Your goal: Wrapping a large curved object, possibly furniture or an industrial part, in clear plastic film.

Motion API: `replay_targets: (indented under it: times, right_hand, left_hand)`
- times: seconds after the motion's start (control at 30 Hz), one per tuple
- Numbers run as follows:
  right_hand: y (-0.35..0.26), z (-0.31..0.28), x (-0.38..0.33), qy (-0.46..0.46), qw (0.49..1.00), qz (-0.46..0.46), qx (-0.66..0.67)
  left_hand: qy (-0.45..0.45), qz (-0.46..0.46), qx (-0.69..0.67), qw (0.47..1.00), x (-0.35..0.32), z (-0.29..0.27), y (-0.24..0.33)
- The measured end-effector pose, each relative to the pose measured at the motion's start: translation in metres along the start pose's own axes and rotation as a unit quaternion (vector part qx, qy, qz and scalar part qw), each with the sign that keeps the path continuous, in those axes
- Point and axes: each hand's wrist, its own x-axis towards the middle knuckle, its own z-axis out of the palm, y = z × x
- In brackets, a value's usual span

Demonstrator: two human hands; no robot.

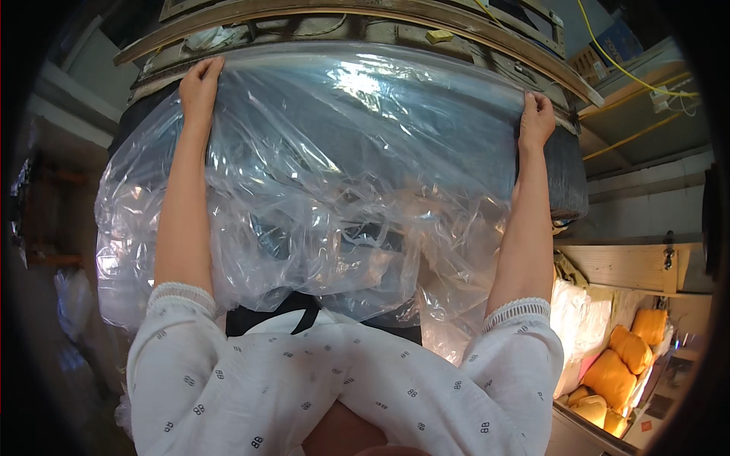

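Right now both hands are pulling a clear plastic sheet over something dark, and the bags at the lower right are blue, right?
Not quite. The head view shows the left hand and right hand gripping the clear plastic sheet over the dark bulk, but the bags at lower right are orange, not blue.

A dark worktop (566,178) carries a clear plastic sheet (342,175) spread directly over it, reaching from the left hand (199,83) to the right hand (537,118).
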Motion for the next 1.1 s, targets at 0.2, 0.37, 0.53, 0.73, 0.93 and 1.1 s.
replay_targets:
  times: [0.2, 0.37, 0.53, 0.73, 0.93, 1.1]
  right_hand:
    - [0.004, 0.008, 0.015, 0.021, 0.991, 0.005, -0.131]
    - [-0.005, 0.014, 0.017, 0.065, 0.975, 0.016, -0.211]
    - [0.007, 0.007, 0.023, 0.062, 0.976, 0.034, -0.207]
    - [0.020, 0.002, 0.033, 0.107, 0.988, 0.077, -0.084]
    - [0.046, -0.005, 0.048, 0.122, 0.987, 0.099, -0.038]
    - [0.040, -0.005, 0.045, 0.131, 0.987, 0.090, 0.006]
  left_hand:
    - [0.013, -0.005, -0.013, 1.000, 0.021, 0.024, 0.010]
    - [0.062, 0.043, 0.135, 0.988, 0.030, 0.028, 0.008]
    - [-0.037, -0.131, -0.135, 0.981, 0.037, 0.018, -0.015]
    - [-0.049, -0.143, -0.256, 0.955, 0.018, 0.003, 0.010]
    - [-0.056, -0.134, -0.291, 0.946, 0.023, 0.003, 0.005]
    - [-0.056, -0.141, -0.277, 0.949, 0.021, 0.003, 0.009]
